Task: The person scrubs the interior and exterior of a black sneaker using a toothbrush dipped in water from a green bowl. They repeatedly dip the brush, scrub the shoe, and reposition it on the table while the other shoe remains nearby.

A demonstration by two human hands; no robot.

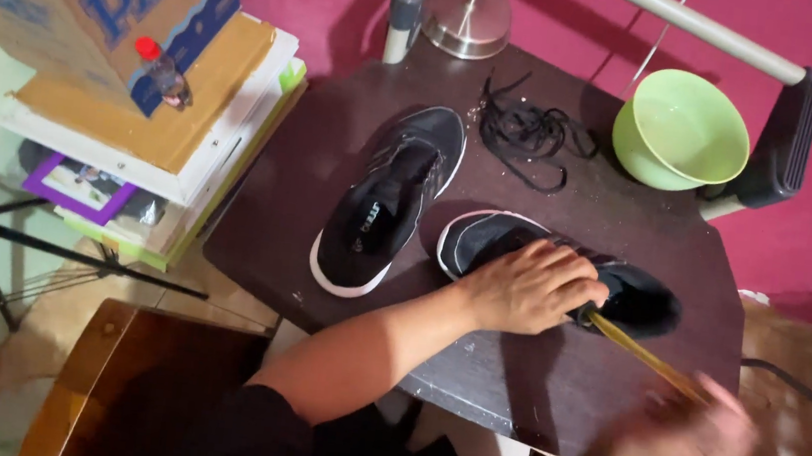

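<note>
Dark desk point(512, 370) against magenta wall: left hand point(530, 289) presses black sneaker point(562, 270); yellow lace point(649, 357) runs diagonally to blurred right hand point(680, 443), grip pinching it.

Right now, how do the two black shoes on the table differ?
The left shoe lies free, untouched, its opening fully in view; the right shoe is pinned under the left hand. The left shoe points away toward the wall; the right shoe lies crosswise. A yellow lace runs from the right shoe to the blurred right hand; the left shoe shows no lace, and a loose black lace lies beyond it. Both are black with white soles.
</note>
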